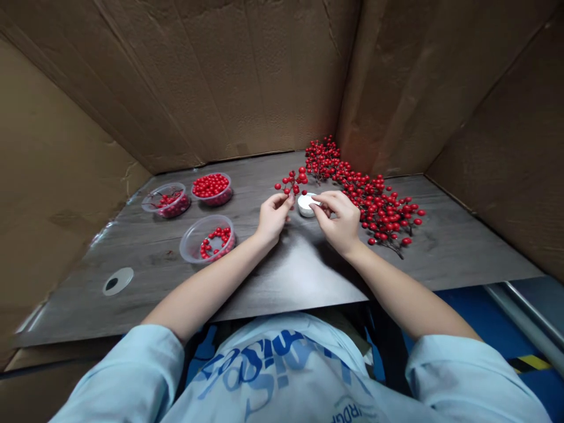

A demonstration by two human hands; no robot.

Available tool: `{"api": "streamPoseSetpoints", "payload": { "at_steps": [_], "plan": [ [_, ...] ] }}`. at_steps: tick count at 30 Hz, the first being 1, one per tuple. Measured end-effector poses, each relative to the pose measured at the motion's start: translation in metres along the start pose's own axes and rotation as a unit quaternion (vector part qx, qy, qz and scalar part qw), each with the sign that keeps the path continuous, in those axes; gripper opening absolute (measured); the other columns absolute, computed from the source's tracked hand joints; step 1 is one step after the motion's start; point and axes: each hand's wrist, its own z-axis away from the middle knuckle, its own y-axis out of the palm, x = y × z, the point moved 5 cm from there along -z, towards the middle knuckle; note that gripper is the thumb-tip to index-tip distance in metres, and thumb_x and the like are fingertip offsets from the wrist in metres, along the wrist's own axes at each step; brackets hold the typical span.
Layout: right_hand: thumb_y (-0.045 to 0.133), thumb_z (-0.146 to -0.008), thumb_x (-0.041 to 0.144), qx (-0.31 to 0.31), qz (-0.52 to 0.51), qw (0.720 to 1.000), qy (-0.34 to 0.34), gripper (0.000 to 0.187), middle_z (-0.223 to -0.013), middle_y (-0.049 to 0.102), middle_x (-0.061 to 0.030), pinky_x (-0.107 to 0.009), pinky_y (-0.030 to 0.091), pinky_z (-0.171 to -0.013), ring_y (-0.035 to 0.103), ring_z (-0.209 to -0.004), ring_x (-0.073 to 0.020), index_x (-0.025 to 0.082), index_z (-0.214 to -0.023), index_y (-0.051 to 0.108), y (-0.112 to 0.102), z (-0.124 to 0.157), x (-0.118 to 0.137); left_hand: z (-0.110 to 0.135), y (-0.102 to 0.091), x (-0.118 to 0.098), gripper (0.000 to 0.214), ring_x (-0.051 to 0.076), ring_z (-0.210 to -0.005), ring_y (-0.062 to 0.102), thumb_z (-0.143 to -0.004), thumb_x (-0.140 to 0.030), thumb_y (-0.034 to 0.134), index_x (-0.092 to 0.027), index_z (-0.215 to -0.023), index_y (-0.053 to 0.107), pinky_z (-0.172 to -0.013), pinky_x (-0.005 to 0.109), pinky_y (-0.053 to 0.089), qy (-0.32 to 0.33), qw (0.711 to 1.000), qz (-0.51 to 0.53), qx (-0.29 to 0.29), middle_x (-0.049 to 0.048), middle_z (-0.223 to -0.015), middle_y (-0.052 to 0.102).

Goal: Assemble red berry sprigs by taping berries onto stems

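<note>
Light-blue shirt (264, 370) with blue print fills the near edge, bare forearms reaching over a grey wood-grain board (154, 258). Left hand (273, 218) pinches a short red berry sprig (291, 183) narrowly between thumb and fingers, sprig sticking up and far. Right hand (337, 222) is narrow too, fingertips (318, 201) on a round white puck (306, 204) at mid-board between the hands; cannot tell if gripped. Big heap of red berry sprigs (374, 200) lies just right of it, running far. Left side: three clear plastic bowls (166, 200) (211, 189) (207, 239) hold loose berries and sprigs. Round white disc with dark centre (118, 281) sits near left. Cardboard walls (247, 76) surround the far side.
</note>
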Motion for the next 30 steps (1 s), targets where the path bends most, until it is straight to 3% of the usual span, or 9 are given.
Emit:
{"api": "streamPoseSetpoints", "payload": {
  "at_steps": [7,17,25,30],
  "plan": [
    [0.060,-0.078,0.015,0.005,0.001,1.000,0.018,0.008,-0.078,0.064,-0.0039,-0.025,0.048,-0.060,0.059,-0.069,-0.0133,0.017,-0.080,0.067,-0.007,-0.006,-0.006,-0.010,0.011,-0.004,0.025,0.006,-0.058,0.048,-0.064,-0.032,0.070,-0.014,-0.080,0.067,-0.042,0.015,0.031,-0.018,0.999,-0.039,-0.004,0.0008,-0.073,0.062],
    [0.058,-0.077,0.014,-0.006,0.032,0.990,0.134,0.011,-0.081,0.068,-0.0052,-0.029,0.051,-0.068,0.062,-0.072,-0.0159,0.016,-0.077,0.068,-0.011,-0.014,-0.048,-0.056,0.040,0.002,0.023,0.008,-0.059,0.054,-0.056,-0.026,0.076,-0.011,-0.070,0.066,-0.059,0.020,0.043,0.065,0.991,-0.114,-0.005,0.0033,-0.068,0.066],
    [0.056,-0.074,0.008,0.131,0.064,0.968,0.206,0.029,-0.101,0.069,-0.0094,-0.037,0.050,-0.088,0.065,-0.094,-0.0230,0.015,-0.098,0.069,0.014,-0.009,-0.081,-0.092,0.070,0.019,0.014,0.013,-0.064,0.058,-0.056,-0.021,0.074,-0.013,-0.066,0.066,-0.062,0.023,0.042,0.059,0.956,-0.287,0.033,0.0044,-0.069,0.066],
    [0.053,-0.076,0.007,0.135,0.040,0.962,0.236,0.040,-0.113,0.064,-0.0138,-0.036,0.050,-0.089,0.064,-0.095,-0.0219,0.009,-0.115,0.061,0.026,-0.006,-0.095,-0.105,0.076,0.016,0.011,0.011,-0.054,0.053,-0.054,-0.012,0.073,-0.014,-0.056,0.062,-0.057,0.022,0.039,0.015,0.955,-0.294,0.044,0.0013,-0.058,0.061]
  ]
}}
